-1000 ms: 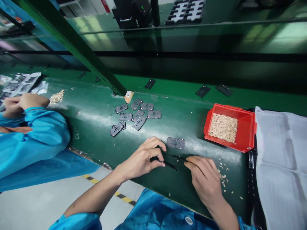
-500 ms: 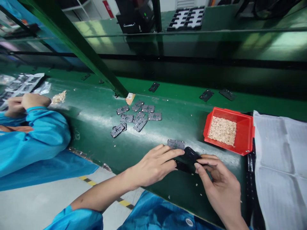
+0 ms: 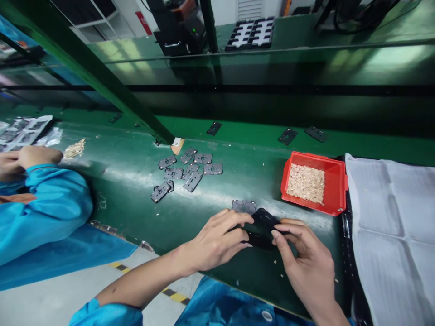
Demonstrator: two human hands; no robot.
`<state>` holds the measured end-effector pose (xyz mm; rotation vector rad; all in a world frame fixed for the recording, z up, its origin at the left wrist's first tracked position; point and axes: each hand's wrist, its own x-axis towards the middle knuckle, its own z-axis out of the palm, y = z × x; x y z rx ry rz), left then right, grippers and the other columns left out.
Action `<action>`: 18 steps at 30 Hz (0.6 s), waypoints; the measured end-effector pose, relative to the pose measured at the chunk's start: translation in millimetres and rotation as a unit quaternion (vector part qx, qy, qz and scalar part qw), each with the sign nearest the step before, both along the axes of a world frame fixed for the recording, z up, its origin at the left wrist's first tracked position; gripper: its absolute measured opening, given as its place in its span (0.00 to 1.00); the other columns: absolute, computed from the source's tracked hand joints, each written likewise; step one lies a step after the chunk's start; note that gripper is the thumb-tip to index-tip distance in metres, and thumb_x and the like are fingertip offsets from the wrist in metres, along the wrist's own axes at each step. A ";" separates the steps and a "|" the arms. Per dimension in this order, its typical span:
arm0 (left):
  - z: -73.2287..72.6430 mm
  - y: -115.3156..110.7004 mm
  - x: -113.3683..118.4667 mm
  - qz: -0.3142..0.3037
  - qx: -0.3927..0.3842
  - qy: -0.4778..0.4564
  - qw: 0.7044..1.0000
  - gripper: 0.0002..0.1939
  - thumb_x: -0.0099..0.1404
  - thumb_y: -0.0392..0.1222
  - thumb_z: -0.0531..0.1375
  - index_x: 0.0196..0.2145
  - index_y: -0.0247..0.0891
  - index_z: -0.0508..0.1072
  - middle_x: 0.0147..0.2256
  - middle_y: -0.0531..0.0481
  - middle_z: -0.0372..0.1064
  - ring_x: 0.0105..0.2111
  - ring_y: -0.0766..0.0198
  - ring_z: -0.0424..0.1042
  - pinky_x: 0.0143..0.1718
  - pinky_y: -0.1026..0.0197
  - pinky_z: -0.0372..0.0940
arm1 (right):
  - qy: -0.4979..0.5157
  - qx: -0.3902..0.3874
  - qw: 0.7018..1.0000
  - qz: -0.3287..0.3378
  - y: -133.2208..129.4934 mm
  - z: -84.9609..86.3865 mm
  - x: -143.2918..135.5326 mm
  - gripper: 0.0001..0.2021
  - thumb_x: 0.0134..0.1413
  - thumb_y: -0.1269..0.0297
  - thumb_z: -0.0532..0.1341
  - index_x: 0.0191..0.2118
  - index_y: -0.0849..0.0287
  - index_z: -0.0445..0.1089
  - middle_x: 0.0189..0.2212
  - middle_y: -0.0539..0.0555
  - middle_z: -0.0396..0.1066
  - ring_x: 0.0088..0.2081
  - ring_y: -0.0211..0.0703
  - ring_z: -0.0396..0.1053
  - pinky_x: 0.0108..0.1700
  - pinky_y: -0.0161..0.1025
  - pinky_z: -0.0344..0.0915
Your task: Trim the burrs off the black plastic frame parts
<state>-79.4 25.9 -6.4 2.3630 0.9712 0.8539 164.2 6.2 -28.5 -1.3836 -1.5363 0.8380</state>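
Low in the middle of the head view, both my hands meet at a black phone-case-like plastic part (image 3: 267, 219). My right hand (image 3: 307, 256) pinches its right end between thumb and fingers. My left hand (image 3: 217, 240) is closed at the left side, fingertips against the dark edges. A second dark section (image 3: 257, 240) shows below; whether it is joined to the upper one I cannot tell. Just behind my left fingertips lies a flat grey part (image 3: 244, 206) on the green bench (image 3: 136, 213).
Several grey parts (image 3: 193, 181) lie in a cluster left of centre. A red bin (image 3: 336, 181) holds small pale pieces (image 3: 306, 183). Padded white sheeting (image 3: 390, 235) covers the right side. A green post (image 3: 112, 95) slants across the left, where a co-worker's blue sleeve (image 3: 57, 194) rests.
The view has shifted slightly, so the bench items appear further left. Both hands keep their hold on the black part, with only slight finger movement.
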 end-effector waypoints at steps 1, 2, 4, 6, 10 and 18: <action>0.6 -0.8 -0.3 0.005 -0.026 -0.021 0.999 0.07 0.79 0.40 0.59 0.42 0.37 0.74 0.48 0.38 0.75 0.43 0.57 0.77 0.43 0.55 0.71 | -0.025 0.018 1.000 0.009 0.9 -0.3 1.1 0.03 0.70 0.69 0.66 0.45 0.54 0.77 0.42 0.55 0.77 0.33 0.41 0.79 0.36 0.37 0.80; 1.0 -1.6 -0.9 0.011 -0.060 -0.043 0.997 0.07 0.79 0.41 0.61 0.41 0.36 0.75 0.44 0.41 0.74 0.40 0.59 0.76 0.41 0.57 0.71 | -0.051 0.039 0.998 0.022 2.2 -0.7 1.6 0.04 0.70 0.70 0.65 0.45 0.54 0.77 0.43 0.54 0.77 0.36 0.42 0.80 0.39 0.38 0.79; 0.3 -3.1 -3.1 0.033 -0.125 -0.073 0.989 0.07 0.77 0.42 0.65 0.40 0.37 0.77 0.40 0.45 0.71 0.38 0.61 0.74 0.40 0.59 0.71 | -0.094 0.077 0.991 0.060 5.5 -2.0 -0.2 0.07 0.71 0.73 0.62 0.47 0.54 0.75 0.43 0.54 0.77 0.40 0.44 0.80 0.44 0.39 0.78; -3.4 -3.2 -5.5 0.065 -0.161 -0.071 0.982 0.07 0.74 0.42 0.67 0.39 0.37 0.78 0.44 0.43 0.71 0.44 0.58 0.75 0.44 0.57 0.71 | -0.108 0.081 0.985 0.104 9.4 -5.2 -5.9 0.09 0.72 0.75 0.60 0.48 0.53 0.73 0.42 0.54 0.77 0.41 0.44 0.80 0.44 0.39 0.77; -18.6 3.2 -8.5 0.104 -0.195 -0.072 0.973 0.06 0.72 0.37 0.69 0.37 0.37 0.75 0.53 0.40 0.72 0.53 0.54 0.75 0.54 0.52 0.71 | -0.103 0.010 0.985 0.140 18.1 -16.5 -21.1 0.11 0.71 0.75 0.57 0.50 0.53 0.70 0.38 0.52 0.78 0.36 0.45 0.80 0.39 0.39 0.75; -30.1 18.6 -7.2 0.144 -0.257 0.031 0.955 0.12 0.69 0.32 0.69 0.44 0.41 0.70 0.40 0.51 0.77 0.36 0.60 0.76 0.39 0.59 0.70 | -0.114 -0.012 0.984 0.135 25.6 -25.7 -26.4 0.10 0.74 0.71 0.54 0.50 0.55 0.72 0.38 0.54 0.79 0.37 0.47 0.82 0.40 0.41 0.76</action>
